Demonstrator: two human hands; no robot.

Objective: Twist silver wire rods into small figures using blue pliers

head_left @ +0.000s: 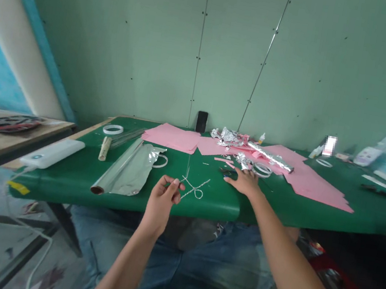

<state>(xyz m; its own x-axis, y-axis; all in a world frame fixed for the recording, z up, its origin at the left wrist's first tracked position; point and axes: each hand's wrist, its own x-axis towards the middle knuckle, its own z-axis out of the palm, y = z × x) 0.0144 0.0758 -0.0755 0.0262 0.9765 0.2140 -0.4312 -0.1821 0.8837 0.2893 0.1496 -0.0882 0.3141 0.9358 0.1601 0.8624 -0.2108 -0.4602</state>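
Note:
My left hand (164, 194) is closed, thumb against fingers, on a thin silvery twisted wire figure (194, 190) with a small loop and several straight ends. The figure is just above or touching the green tabletop (212, 207); I cannot tell which. My right hand (246, 182) reaches forward, palm down, thumb and fingers apart. Close by its thumb and fingertips lies a small dark hand tool (227, 172), partly hidden. Beyond those fingers are a crumpled piece of foil (242, 160) and white tape rings (262, 170).
Left of my hands lies a foil roll (120, 167), with a bundle of thin wires (125, 137) behind. A white power bank (53, 153) sits near the left edge. Pink paper sheets (172, 137) spread along the back, where a phone (201, 122) leans against the wall.

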